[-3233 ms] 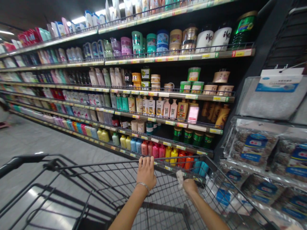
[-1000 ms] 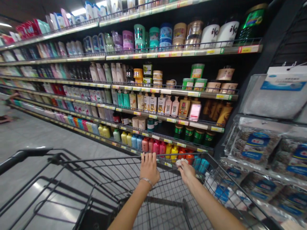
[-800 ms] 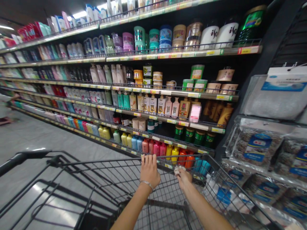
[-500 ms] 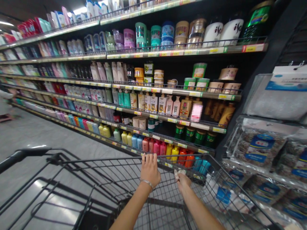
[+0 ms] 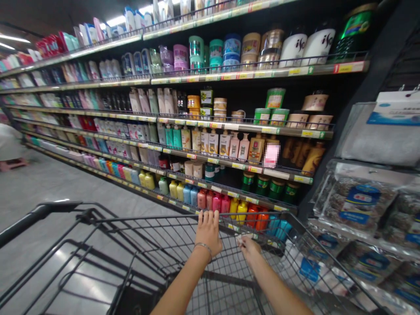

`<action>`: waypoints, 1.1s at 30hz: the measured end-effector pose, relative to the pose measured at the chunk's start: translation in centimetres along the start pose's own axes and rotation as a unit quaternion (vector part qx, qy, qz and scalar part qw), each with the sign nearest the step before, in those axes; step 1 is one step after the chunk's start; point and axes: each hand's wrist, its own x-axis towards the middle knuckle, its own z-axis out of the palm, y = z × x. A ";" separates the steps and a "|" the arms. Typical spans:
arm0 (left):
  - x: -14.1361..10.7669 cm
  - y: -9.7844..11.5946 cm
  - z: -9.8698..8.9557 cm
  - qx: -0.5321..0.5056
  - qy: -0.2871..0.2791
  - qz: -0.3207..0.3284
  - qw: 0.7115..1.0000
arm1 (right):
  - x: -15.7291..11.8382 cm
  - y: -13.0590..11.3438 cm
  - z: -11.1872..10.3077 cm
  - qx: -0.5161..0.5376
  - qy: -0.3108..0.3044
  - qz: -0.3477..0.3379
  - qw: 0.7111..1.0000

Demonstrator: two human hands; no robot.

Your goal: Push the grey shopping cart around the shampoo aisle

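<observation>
My left hand [image 5: 208, 234] wears a thin band at the wrist and curls its fingers over the rim of a black wire shopping cart [image 5: 157, 218]. Lower and to the right, my right hand [image 5: 251, 249] is closed, pinching a small whitish crumpled piece [image 5: 242, 239], perhaps paper or tissue; its kind is too blurred to tell. Behind the cart's mesh, both forearms reach forward from the bottom edge. Just beyond my left fingers stand red and pink bottles [image 5: 213, 201] on the lowest shelf.
A long shelf unit [image 5: 203, 81] with tubs and bottles runs along the front. Packs of wire scourers [image 5: 356, 199] hang close at the right. Grey floor [image 5: 88, 183] stretches to the left, where a person in white [image 5: 9, 142] is partly visible near a pink stool [image 5: 15, 164].
The view has shifted slightly, so shelves and cart appear a little further right and more of the person at left shows. Both hands keep their holds.
</observation>
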 end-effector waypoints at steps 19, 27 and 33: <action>-0.1 0.4 -0.1 -0.001 0.045 -0.002 0.999 | -5.6 -8.0 6.3 0.034 -0.085 -0.032 0.995; -0.3 0.5 0.5 -0.019 0.098 -0.012 0.995 | -5.4 -5.7 5.5 0.029 -0.046 -0.072 0.996; 0.0 0.9 1.4 -0.034 0.138 -0.036 0.989 | -4.2 -3.6 3.5 0.016 -0.005 -0.048 0.999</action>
